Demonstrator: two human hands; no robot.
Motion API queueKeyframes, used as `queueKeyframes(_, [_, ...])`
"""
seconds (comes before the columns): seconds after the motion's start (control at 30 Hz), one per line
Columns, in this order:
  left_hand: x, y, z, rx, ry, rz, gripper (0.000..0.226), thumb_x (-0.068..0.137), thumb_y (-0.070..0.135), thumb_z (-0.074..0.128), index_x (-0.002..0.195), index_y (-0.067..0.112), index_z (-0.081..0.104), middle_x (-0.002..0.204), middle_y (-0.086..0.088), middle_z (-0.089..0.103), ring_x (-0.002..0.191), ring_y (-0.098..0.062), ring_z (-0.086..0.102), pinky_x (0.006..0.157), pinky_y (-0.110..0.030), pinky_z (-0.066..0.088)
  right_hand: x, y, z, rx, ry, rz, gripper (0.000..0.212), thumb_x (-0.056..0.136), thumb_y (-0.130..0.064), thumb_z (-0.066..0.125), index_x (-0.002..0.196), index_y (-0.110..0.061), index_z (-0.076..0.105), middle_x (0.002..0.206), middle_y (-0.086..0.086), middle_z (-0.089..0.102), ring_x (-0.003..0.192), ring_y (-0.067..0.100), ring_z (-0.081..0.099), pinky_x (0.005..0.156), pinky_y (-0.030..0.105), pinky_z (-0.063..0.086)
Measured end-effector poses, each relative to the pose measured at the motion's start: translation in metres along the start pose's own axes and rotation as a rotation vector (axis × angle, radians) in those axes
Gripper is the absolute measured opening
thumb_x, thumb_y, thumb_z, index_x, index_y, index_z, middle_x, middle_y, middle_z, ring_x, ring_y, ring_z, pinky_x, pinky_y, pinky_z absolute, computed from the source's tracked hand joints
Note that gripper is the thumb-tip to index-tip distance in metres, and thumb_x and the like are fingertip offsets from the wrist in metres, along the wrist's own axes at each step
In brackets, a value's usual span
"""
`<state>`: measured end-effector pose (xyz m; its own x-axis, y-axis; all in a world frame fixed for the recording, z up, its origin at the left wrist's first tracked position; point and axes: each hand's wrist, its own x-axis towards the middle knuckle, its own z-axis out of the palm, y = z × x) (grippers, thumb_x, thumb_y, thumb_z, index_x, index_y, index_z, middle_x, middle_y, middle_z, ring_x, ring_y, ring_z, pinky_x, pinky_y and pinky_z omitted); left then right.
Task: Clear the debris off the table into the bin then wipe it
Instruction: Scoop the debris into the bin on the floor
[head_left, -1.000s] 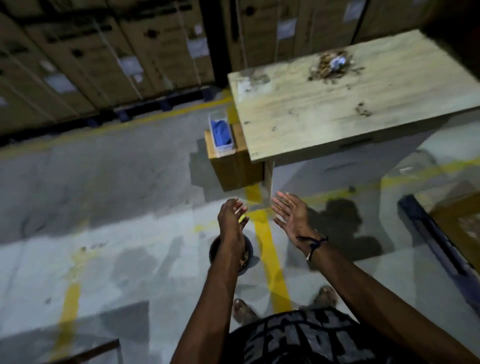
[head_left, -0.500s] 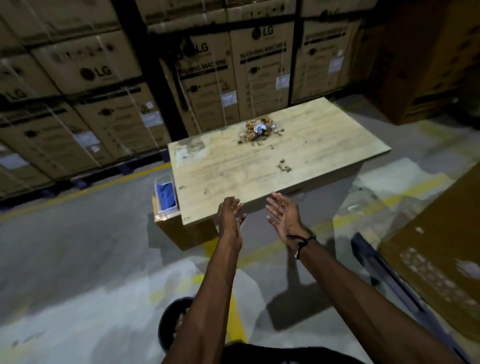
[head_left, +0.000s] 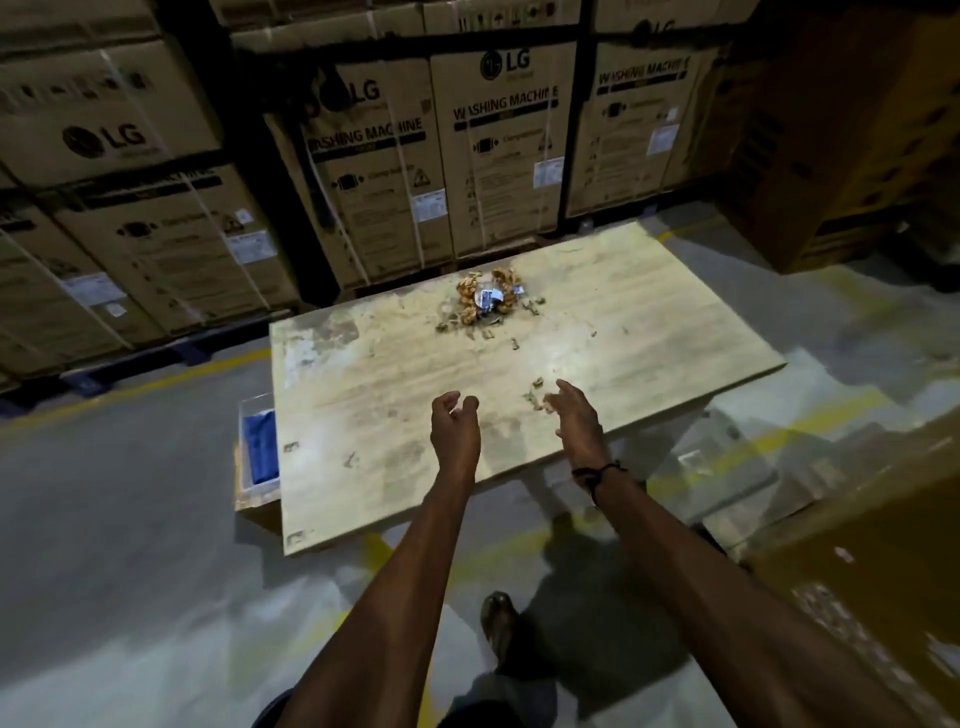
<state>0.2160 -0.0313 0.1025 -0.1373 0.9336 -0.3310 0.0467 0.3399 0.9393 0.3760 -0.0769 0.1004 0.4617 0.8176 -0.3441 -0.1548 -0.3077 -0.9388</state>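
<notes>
A light wooden table stands in front of me. A heap of brown debris with a white and blue scrap in it lies near the table's far edge. Smaller crumbs lie close to the near edge. My left hand hovers over the near part of the table, fingers loosely curled, holding nothing. My right hand hangs just right of the small crumbs, fingers relaxed and empty. The bin is out of view.
A clear tray with a blue cloth sits on a low wooden box at the table's left end. Stacked cardboard cartons line the wall behind. A large brown box stands at the right. My foot is on the concrete floor.
My view rose from the floor and the black bin to the table. Both empty hands moved forward from below the table edge to over its near part, fingers now more curled.
</notes>
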Motion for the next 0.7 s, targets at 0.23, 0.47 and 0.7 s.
queueKeyframes(0.23, [0.100,-0.040,0.062,0.392,-0.062,0.134,0.056,0.102,0.029,0.064,0.150,0.010,0.041,0.158,-0.011,0.038,0.143,-0.030,0.043,0.105,-0.029,0.038,0.107,0.061,0.005,-0.503,0.110,-0.121,0.094,0.082,-0.019,0.088,0.159,-0.011,0.033,0.167,0.011,0.031,0.154,0.028,0.030,0.122,0.038,0.029])
queueKeyframes(0.47, [0.175,-0.108,0.084,0.748,-0.118,0.262,0.075,0.104,0.043,0.059,0.163,0.008,0.026,0.173,-0.016,0.012,0.159,-0.035,0.018,0.125,-0.054,0.026,0.178,0.140,0.013,-0.887,0.009,-0.168,0.101,0.095,-0.054,0.067,0.166,-0.016,0.006,0.175,0.005,0.000,0.161,0.030,-0.002,0.129,0.053,0.011])
queueKeyframes(0.7, [0.216,-0.143,0.106,1.039,-0.069,0.388,0.085,0.108,0.064,0.036,0.168,0.013,0.004,0.176,-0.010,-0.006,0.163,-0.028,-0.008,0.129,-0.050,-0.002,0.217,0.153,0.033,-1.149,0.121,-0.372,0.089,0.103,-0.063,0.041,0.166,-0.012,0.006,0.174,0.014,-0.002,0.161,0.030,-0.007,0.129,0.054,0.003])
